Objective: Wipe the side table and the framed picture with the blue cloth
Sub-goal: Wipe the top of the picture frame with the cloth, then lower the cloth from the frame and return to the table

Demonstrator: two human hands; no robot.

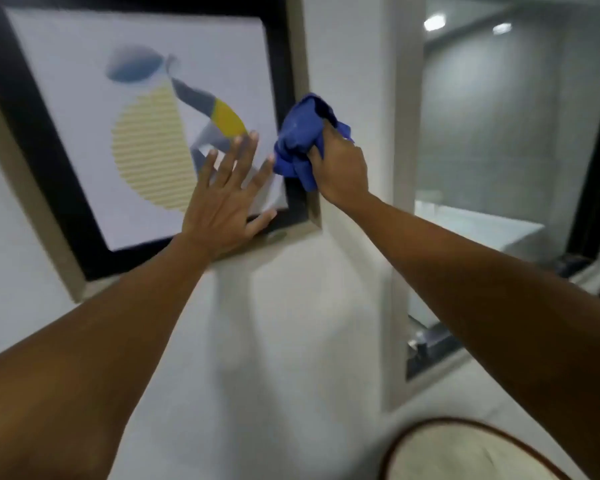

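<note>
- Right hand [340,168] clenches the bunched blue cloth [300,140] against the right edge of the framed picture [66,109].
- Left hand [222,199] lies flat and unclenched on the glass, just left of the cloth, bracing the lower corner.
- Unwiped glass extends leftward, so I judge the right hand's stroke should run that way.
</note>
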